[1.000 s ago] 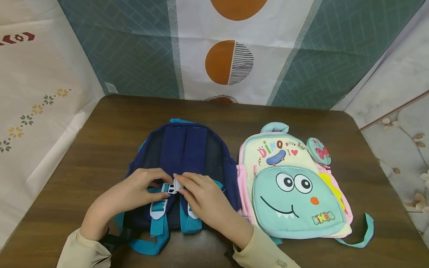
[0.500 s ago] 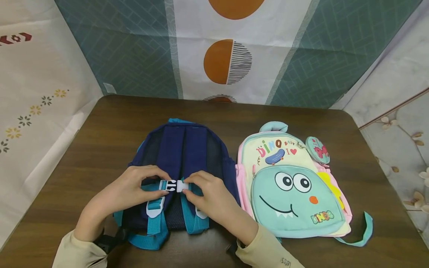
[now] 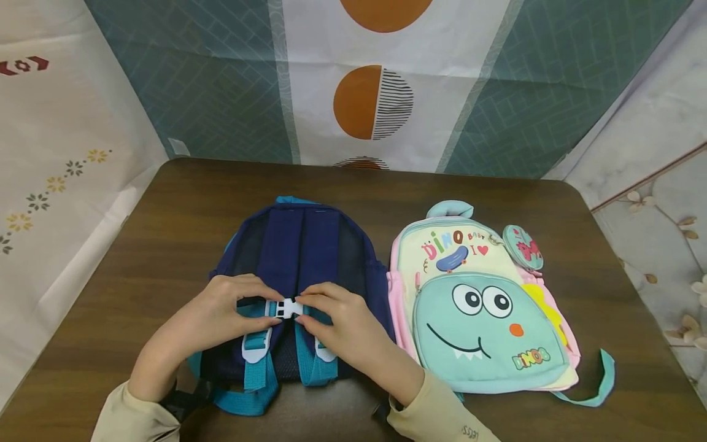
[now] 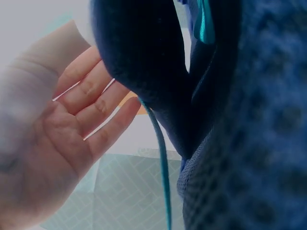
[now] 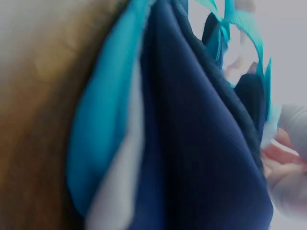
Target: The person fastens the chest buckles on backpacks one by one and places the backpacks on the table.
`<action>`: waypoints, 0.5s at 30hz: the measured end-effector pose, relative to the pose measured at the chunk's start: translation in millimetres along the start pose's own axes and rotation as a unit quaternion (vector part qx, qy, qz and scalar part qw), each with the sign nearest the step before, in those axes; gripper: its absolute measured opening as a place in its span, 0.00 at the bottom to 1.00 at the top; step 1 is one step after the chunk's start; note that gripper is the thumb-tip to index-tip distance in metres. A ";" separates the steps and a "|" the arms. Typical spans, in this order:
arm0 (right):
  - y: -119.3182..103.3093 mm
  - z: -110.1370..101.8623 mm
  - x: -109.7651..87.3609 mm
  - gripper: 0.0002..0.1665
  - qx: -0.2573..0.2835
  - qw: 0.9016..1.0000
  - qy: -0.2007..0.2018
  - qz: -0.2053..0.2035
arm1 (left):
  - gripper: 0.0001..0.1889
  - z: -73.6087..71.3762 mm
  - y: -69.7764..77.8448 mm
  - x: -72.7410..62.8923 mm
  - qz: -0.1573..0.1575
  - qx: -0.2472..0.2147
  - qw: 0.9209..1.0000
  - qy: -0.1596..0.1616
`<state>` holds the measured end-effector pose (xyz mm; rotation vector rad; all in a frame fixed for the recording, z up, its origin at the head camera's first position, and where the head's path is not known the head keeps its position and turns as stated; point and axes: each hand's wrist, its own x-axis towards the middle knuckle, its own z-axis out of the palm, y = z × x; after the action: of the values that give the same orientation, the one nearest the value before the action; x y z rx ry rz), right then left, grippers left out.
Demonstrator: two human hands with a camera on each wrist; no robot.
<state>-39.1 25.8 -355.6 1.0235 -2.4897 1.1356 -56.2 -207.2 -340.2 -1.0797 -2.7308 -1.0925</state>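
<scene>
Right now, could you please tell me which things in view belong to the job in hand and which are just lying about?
Belong to the job:
White buckle, pinched by left hand and right hand
Navy backpack
Blue straps

Just lying about:
Dinosaur backpack
Round pouch at its side

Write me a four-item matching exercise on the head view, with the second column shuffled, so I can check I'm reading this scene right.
Things
1. White side-release buckle
2. Navy backpack
3. Cream-and-mint backpack
4. Round pouch

Place or state
A. Bears a large smiling cartoon face
B. By the upper right edge of the other bag with a mint front pocket
C. Pinched between the left hand and the right hand
D. Lies with its shoulder-strap side up

Pairs: 1-C, 2-D, 3-A, 4-B
</scene>
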 end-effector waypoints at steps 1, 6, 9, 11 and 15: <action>0.8 -1.7 0.3 0.15 0.009 1.000 -0.005 0.003 | 0.15 0.0 0.0 0.2 -0.003 0.003 1.000 0.002; 3.0 -5.7 1.1 0.15 0.048 0.998 -0.012 0.027 | 0.17 -0.9 1.7 1.4 -0.033 0.012 0.999 -0.008; 3.0 -4.4 1.0 0.14 0.054 0.998 -0.013 0.037 | 0.16 -2.5 4.0 2.7 -0.043 0.009 0.999 -0.030; 3.0 -3.4 1.0 0.14 0.057 0.997 -0.011 0.043 | 0.15 -3.8 5.2 4.4 -0.044 0.006 0.998 -0.042; 2.9 -3.1 0.6 0.15 0.062 0.996 -0.003 0.061 | 0.13 -7.1 7.3 11.4 -0.048 -0.001 0.996 -0.072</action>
<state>-41.8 29.1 -354.9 0.9170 -2.5438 1.3407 -62.1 -200.9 -327.6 -1.0776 -2.9225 -1.0675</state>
